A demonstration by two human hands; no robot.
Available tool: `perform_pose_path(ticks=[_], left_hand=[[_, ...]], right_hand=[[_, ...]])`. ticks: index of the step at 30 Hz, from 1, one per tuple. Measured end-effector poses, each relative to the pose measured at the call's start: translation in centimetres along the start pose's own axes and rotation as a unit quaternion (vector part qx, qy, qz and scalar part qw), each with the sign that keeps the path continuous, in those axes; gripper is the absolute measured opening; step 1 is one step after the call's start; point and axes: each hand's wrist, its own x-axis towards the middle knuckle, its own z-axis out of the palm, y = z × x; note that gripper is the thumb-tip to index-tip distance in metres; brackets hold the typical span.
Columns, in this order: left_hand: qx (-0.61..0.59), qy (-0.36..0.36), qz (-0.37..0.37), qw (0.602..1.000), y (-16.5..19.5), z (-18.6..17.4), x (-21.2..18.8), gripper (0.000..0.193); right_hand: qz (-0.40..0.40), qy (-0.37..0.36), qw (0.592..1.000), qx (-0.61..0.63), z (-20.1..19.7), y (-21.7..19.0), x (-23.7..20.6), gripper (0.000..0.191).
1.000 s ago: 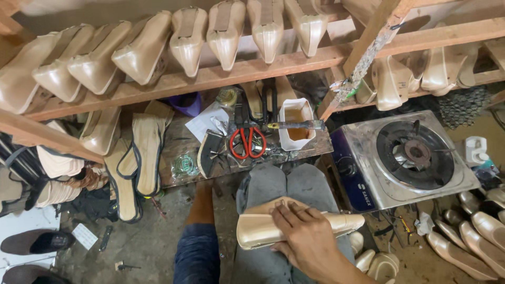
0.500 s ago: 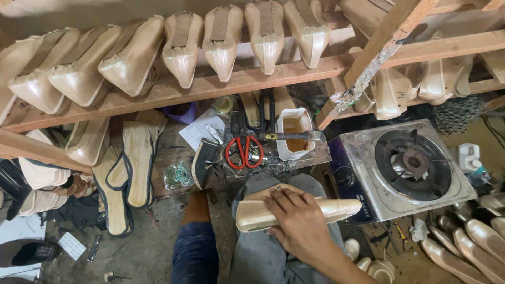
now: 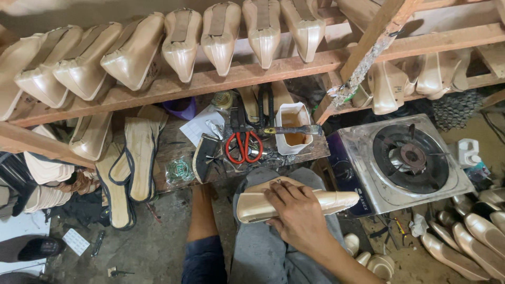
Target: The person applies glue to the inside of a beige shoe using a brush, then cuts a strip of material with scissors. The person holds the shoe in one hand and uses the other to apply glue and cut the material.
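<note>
A pointed beige shoe lies sideways across my lap on a grey cloth, toe to the right. My right hand comes in from the lower right and lies over the shoe's middle, fingers curled over its upper edge and holding it down. My left hand is out of sight. My bare knee and blue shorts show to the left of the cloth.
A low wooden bench ahead carries red-handled scissors, a white tub of glue with a brush across it, paper and insoles. A single-burner gas stove stands on the right. Racks of beige shoes hang above; more shoes lie at lower right.
The shoe stays on my lap and my right hand stays on top of it, shifting only slightly. The view has drifted a little.
</note>
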Motion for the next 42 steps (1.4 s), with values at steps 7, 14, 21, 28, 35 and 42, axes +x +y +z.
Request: perform_pose_path(ticks=[7,14,21,28,35,42], left_hand=[[-0.016,0.016,0.026,0.999,1.7,0.8,-1.2,0.044],[-0.028,0.028,0.047,0.998,2.3,1.1,-1.6,0.047],[-0.038,0.014,0.032,0.999,2.1,1.0,-1.2,0.050],[-0.042,-0.006,0.015,0.999,1.6,0.9,-1.0,0.053],[-0.070,-0.003,0.030,0.997,2.4,-0.2,-1.2,0.056],[-0.166,0.010,0.056,0.984,0.7,-3.3,-4.2,0.060]], right_hand=[[-0.003,0.002,1.000,-0.008,0.3,0.0,-0.3,0.071],[0.004,-0.001,1.000,-0.013,-0.2,0.5,-0.3,0.070],[0.002,-0.010,1.000,-0.012,0.0,0.4,-0.1,0.071],[-0.019,0.005,1.000,-0.006,0.4,0.0,0.3,0.070],[-0.016,-0.001,1.000,-0.009,0.3,0.1,0.2,0.071],[-0.009,-0.009,1.000,-0.028,0.1,0.3,0.5,0.071]])
